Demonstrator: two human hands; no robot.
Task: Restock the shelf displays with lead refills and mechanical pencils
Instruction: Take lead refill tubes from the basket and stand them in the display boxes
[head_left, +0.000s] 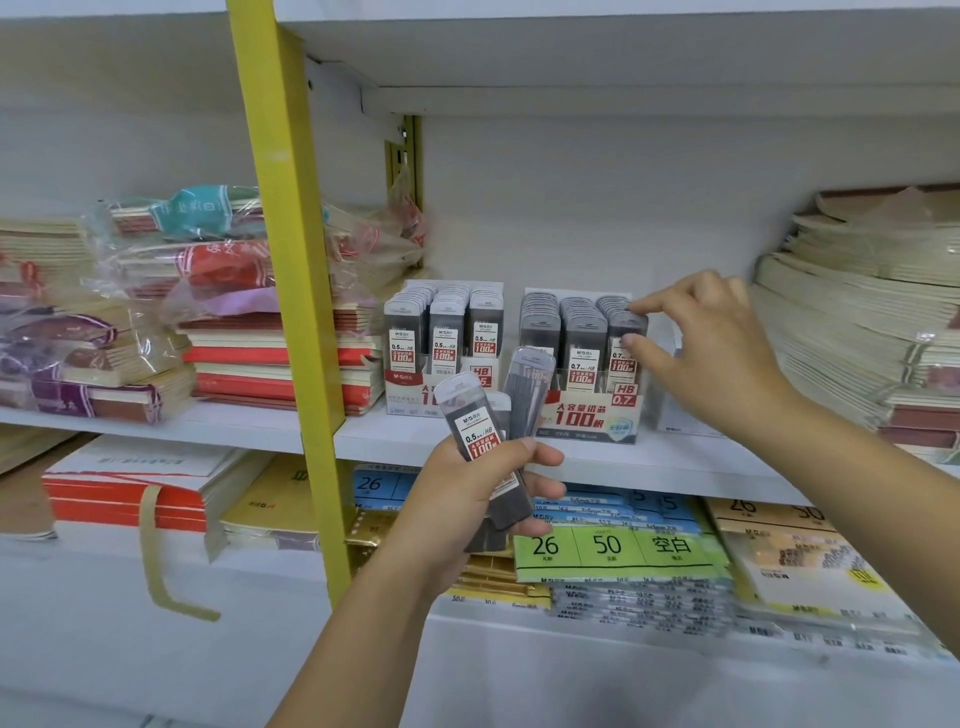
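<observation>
Surroundings:
- Yellow upright post, slanting down the frame just left of the displays.
- Plastic-wrapped notebook bundles on top of a red-and-cream notebook stack, left of the post and behind it.
- Tall cream notebook stack at the far right.

Displays, side by side on the white shelf:
- 0.5 HB display box, three rows of refill cases.
- 0.7 HB display box, also three rows. Its lower left front is partly hidden by the held cases.

Hands:
- Left hand: fingers curled round several lead refill cases, fanned upward in front of the gap between the two boxes. The foremost is labelled 0.5 HB.
- Right hand: forefinger on the top and thumb on the face of the front right case in the 0.7 box, pinching it. The other fingers are loosely bent.

Lower shelf:
- Green-labelled paper pack marked 26 and 50.
- Blue packs.
- Red-edged stack with a loose tan strap.

The shelving and back wall are white.
</observation>
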